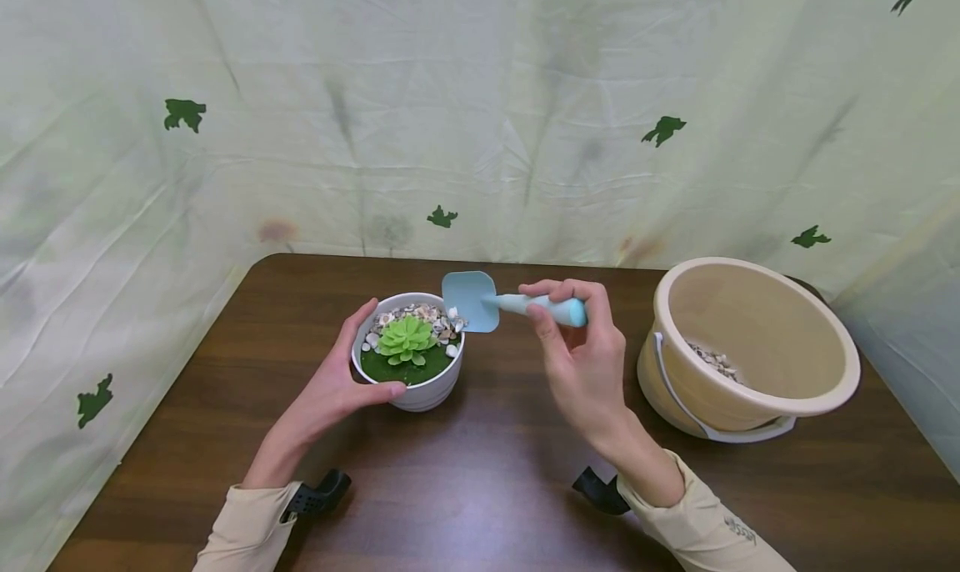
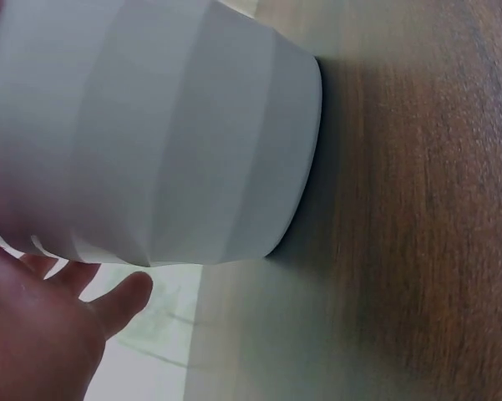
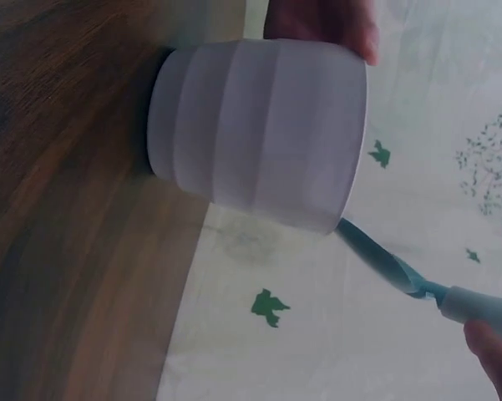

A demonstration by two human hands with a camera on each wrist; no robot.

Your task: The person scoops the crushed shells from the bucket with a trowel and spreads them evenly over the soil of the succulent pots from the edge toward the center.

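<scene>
A white ribbed pot (image 1: 429, 398) stands upright on the table, holding a light-green succulent (image 1: 406, 338), dark green moss-like cover (image 1: 382, 368) and small pale pebbles (image 1: 425, 311). My left hand (image 1: 335, 378) grips the pot from its left side, thumb at the front rim and fingers around the far side. In my right hand (image 1: 588, 368) is the handle of a light-blue trowel (image 1: 470, 298), pinched between thumb and fingers. The trowel's blade tip rests right at the pot's right rim, beside the pebbles, with the blade sloping down towards it in the right wrist view (image 3: 384, 259).
A large beige bucket (image 1: 753, 306) stands on the right of the brown wooden table (image 1: 480, 489), its handle (image 1: 675, 393) hanging down and small pebbles (image 1: 717, 362) lying inside. Behind the table hangs a pale curtain (image 1: 480, 113) with green bird shapes.
</scene>
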